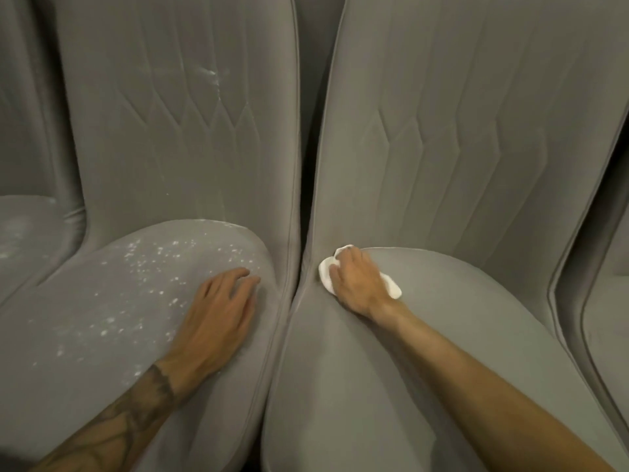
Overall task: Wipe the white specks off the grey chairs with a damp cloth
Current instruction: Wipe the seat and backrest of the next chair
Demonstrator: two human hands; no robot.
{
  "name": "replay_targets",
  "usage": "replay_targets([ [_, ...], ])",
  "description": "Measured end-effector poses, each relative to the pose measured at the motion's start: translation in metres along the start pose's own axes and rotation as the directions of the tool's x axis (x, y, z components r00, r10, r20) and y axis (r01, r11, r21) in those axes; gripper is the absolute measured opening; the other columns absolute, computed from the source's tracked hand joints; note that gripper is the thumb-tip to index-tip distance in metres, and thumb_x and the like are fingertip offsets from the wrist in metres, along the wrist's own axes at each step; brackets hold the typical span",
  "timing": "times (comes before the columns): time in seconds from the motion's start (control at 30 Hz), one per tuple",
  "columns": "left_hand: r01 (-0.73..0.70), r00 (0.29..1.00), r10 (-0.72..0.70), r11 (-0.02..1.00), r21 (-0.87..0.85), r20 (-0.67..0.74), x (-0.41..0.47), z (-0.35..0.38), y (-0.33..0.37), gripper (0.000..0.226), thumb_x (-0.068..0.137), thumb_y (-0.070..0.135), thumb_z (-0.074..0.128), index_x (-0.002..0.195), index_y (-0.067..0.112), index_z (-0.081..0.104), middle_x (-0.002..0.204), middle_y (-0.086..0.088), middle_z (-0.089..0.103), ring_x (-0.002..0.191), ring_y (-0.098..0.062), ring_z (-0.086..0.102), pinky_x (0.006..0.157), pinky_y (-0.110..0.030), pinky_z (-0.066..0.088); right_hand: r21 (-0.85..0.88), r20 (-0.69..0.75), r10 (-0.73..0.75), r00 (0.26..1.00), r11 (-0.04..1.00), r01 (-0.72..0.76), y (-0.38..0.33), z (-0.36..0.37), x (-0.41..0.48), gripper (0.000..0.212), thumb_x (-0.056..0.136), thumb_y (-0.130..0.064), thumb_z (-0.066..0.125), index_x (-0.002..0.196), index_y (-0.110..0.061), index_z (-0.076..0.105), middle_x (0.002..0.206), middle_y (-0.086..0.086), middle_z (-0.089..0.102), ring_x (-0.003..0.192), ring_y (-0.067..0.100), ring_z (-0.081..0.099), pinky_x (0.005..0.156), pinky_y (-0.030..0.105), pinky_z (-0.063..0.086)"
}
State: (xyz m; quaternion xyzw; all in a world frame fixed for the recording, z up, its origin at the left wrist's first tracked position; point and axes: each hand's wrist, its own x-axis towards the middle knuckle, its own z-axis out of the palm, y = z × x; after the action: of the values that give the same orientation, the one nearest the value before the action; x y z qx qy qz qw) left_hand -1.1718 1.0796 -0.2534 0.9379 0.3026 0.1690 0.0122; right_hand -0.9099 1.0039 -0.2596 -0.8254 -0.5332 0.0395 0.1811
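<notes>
Two grey velvet chairs stand side by side. The left chair's seat is dotted with white specks, and a few more mark its backrest. My left hand rests flat on that seat near its right edge, fingers spread, holding nothing. The right chair's seat looks free of specks. My right hand presses a white cloth onto the back left corner of the right seat, next to the gap between the chairs.
A third grey chair at the far left also carries white specks on its seat. Another chair's edge shows at the far right. A narrow dark gap separates the two middle backrests.
</notes>
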Motion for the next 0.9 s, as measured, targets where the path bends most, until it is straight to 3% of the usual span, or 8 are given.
replay_targets([
  [0.07,0.008,1.0,-0.008,1.0,0.006,0.003,-0.004,0.0,0.003,0.05,0.101,0.03,0.034,0.125,0.002,0.068,0.126,-0.02,0.065,0.112,-0.039,0.066,0.101,-0.053,0.052,-0.073,0.007,-0.004,1.0,0.997,0.004,0.029,-0.015,0.004,0.039,0.104,-0.025,0.036,0.136,-0.005,0.046,0.132,0.017,0.05,0.119,0.036,0.047,0.104,0.04,0.034],
  [0.13,0.002,1.0,-0.002,1.0,0.015,0.013,-0.008,-0.001,0.008,0.046,0.101,0.029,0.036,0.122,0.004,0.069,0.123,-0.017,0.065,0.109,-0.036,0.065,0.098,-0.049,0.052,-0.084,-0.062,0.222,0.973,0.97,-0.227,0.058,-0.027,0.016,0.042,0.104,-0.025,0.036,0.139,-0.003,0.044,0.136,0.021,0.048,0.123,0.038,0.045,0.106,0.04,0.031],
  [0.2,0.014,1.0,-0.014,1.0,0.018,0.017,-0.014,-0.003,0.007,0.036,0.102,0.027,0.04,0.118,0.01,0.068,0.12,-0.01,0.063,0.106,-0.031,0.062,0.095,-0.046,0.048,-0.057,-0.076,0.315,0.946,0.946,-0.32,0.057,-0.026,0.027,0.042,0.104,-0.025,0.038,0.139,-0.003,0.044,0.139,0.022,0.046,0.125,0.04,0.043,0.107,0.04,0.03],
  [0.47,0.063,0.996,-0.066,0.997,0.054,0.052,-0.028,-0.006,0.002,0.025,0.102,0.027,0.042,0.111,0.018,0.064,0.113,-0.002,0.062,0.097,-0.025,0.057,0.086,-0.042,0.046,0.011,-0.05,-0.028,0.998,1.0,0.029,-0.041,0.019,-0.04,0.031,0.103,-0.027,0.036,0.121,-0.006,0.051,0.123,0.015,0.052,0.111,0.034,0.047,0.097,0.042,0.035],
  [0.6,0.071,0.997,-0.071,0.997,0.008,0.032,-0.026,-0.006,0.003,0.033,0.102,0.028,0.036,0.108,0.016,0.066,0.108,-0.003,0.063,0.094,-0.025,0.058,0.083,-0.042,0.044,0.064,0.025,-0.335,0.942,0.941,0.333,-0.078,0.02,-0.095,0.032,0.102,-0.026,0.04,0.125,-0.007,0.051,0.119,0.013,0.051,0.108,0.032,0.047,0.096,0.04,0.034],
  [0.67,0.059,0.998,-0.059,0.998,-0.007,0.029,-0.024,-0.005,-0.002,0.028,0.102,0.024,0.039,0.107,0.017,0.065,0.107,-0.002,0.063,0.093,-0.024,0.057,0.083,-0.04,0.041,0.085,0.076,-0.404,0.911,0.913,0.398,-0.09,0.025,-0.112,0.033,0.101,-0.027,0.042,0.125,-0.007,0.052,0.115,0.011,0.052,0.104,0.029,0.047,0.093,0.039,0.036],
  [0.77,0.008,0.999,-0.005,0.999,-0.053,0.049,-0.021,-0.005,-0.018,0.015,0.105,0.015,0.05,0.109,0.018,0.064,0.108,-0.001,0.061,0.095,-0.023,0.056,0.088,-0.041,0.04,0.084,0.044,-0.286,0.957,0.956,0.282,-0.081,0.016,-0.088,0.031,0.103,-0.027,0.042,0.122,-0.005,0.053,0.118,0.015,0.052,0.106,0.032,0.047,0.096,0.042,0.036],
  [0.9,-0.095,0.994,0.101,0.988,-0.12,0.047,-0.018,-0.01,-0.034,0.019,0.106,0.017,0.049,0.115,0.019,0.065,0.113,0.001,0.061,0.102,-0.022,0.056,0.094,-0.04,0.038,-0.072,-0.075,0.088,0.993,0.993,-0.093,-0.063,0.005,-0.045,0.033,0.106,-0.027,0.035,0.124,-0.003,0.049,0.123,0.018,0.051,0.111,0.034,0.047,0.099,0.043,0.034],
])
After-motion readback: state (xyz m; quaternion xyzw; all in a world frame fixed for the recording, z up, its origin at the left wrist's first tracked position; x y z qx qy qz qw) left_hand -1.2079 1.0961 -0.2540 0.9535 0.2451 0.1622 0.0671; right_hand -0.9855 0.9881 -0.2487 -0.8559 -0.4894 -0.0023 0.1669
